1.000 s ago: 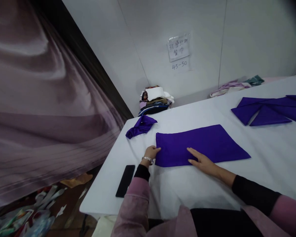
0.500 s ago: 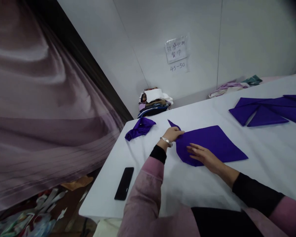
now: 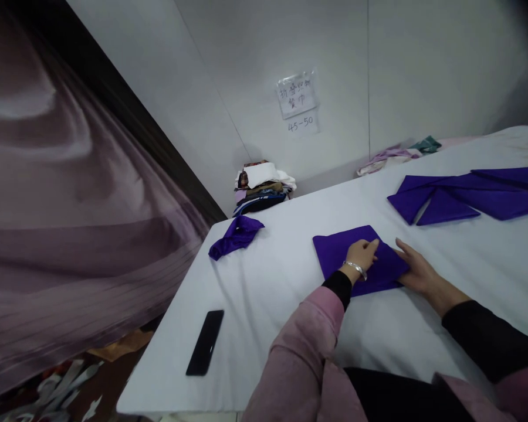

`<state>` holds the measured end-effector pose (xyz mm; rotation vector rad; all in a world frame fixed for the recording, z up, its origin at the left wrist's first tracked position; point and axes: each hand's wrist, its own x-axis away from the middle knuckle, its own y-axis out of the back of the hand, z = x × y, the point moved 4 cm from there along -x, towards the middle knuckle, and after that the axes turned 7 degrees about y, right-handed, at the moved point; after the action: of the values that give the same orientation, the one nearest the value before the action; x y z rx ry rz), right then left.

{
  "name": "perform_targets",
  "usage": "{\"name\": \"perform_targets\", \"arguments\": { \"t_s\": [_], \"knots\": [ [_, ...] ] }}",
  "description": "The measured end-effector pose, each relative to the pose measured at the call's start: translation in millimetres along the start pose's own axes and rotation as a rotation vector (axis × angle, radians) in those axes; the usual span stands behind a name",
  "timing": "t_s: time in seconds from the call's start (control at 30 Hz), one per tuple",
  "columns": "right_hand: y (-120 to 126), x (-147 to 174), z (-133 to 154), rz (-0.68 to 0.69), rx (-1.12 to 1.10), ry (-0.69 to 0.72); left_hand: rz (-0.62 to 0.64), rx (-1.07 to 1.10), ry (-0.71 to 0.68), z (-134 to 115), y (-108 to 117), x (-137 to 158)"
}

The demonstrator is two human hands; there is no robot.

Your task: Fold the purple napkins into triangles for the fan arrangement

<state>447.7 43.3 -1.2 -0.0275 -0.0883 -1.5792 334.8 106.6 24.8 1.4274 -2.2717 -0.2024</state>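
Observation:
A flat purple napkin (image 3: 347,249) lies on the white-covered table in front of me, its left part folded over. My left hand (image 3: 363,255), with a silver bracelet at its wrist, is over the right half of the napkin, fingertips closed in a pinch on the cloth. At the right corner is my right hand (image 3: 418,271), its thumb raised and apart; the other fingers reach against the edge and are partly hidden by the cloth.
A crumpled purple cloth (image 3: 236,235) lies near the far left corner. A black phone (image 3: 205,343) rests at the left. Folded purple napkins (image 3: 449,196) lie at the right. A stack of folded clothes (image 3: 264,187) stands beyond the far edge, and a pinkish curtain (image 3: 70,234) hangs at left.
My left hand has moved right, bringing the left part of the napkin over toward the right corner. My right hand has shifted from the napkin's middle to its right edge.

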Motion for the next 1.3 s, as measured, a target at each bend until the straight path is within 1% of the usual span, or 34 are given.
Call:
{"name": "perform_targets", "arguments": {
  "t_s": [0.07,0.17,0.23,0.3,0.37,0.43,0.53,0.6,0.73,0.8,0.9,1.0,1.07,1.17,1.3],
  "knots": [
    [7,3,-5,0.03,0.0,-0.027,-0.1,-0.089,-0.094,8,11,12],
    [13,2,-11,0.081,-0.009,-0.059,-0.277,-0.258,-0.266,19,39,39],
    [18,-1,-14,0.058,-0.036,-0.1,-0.359,-0.324,-0.332,30,56,59],
    [21,-5,-16,0.0,-0.098,-0.162,-0.401,-0.385,-0.389,43,65,75],
    [22,-9,-16,-0.052,-0.15,-0.226,-0.406,-0.437,-0.43,56,69,87],
    [22,-12,-14,-0.082,-0.182,-0.244,-0.402,-0.49,-0.445,67,68,94],
    [23,-16,-11,-0.083,-0.221,-0.171,-0.38,-0.559,-0.421,78,66,97],
    [26,-16,-15,-0.103,-0.208,-0.142,-0.344,-0.595,-0.39,82,64,97],
    [36,-13,-28,-0.159,-0.09,-0.168,-0.254,-0.669,-0.345,84,61,95],
    [39,-12,-30,-0.173,-0.034,-0.168,-0.219,-0.709,-0.322,84,60,95],
    [40,-7,-24,-0.177,0.042,-0.155,-0.173,-0.753,-0.292,84,59,95],
    [36,1,-16,-0.138,0.07,-0.178,-0.143,-0.768,-0.294,85,59,96],
    [33,7,-12,-0.122,0.053,-0.213,-0.138,-0.767,-0.307,85,59,96],
    [30,16,-10,-0.134,0.053,-0.257,-0.148,-0.759,-0.331,85,59,96],
    [29,23,-10,-0.133,0.132,-0.273,-0.202,-0.719,-0.407,85,60,98]
  ]
}}
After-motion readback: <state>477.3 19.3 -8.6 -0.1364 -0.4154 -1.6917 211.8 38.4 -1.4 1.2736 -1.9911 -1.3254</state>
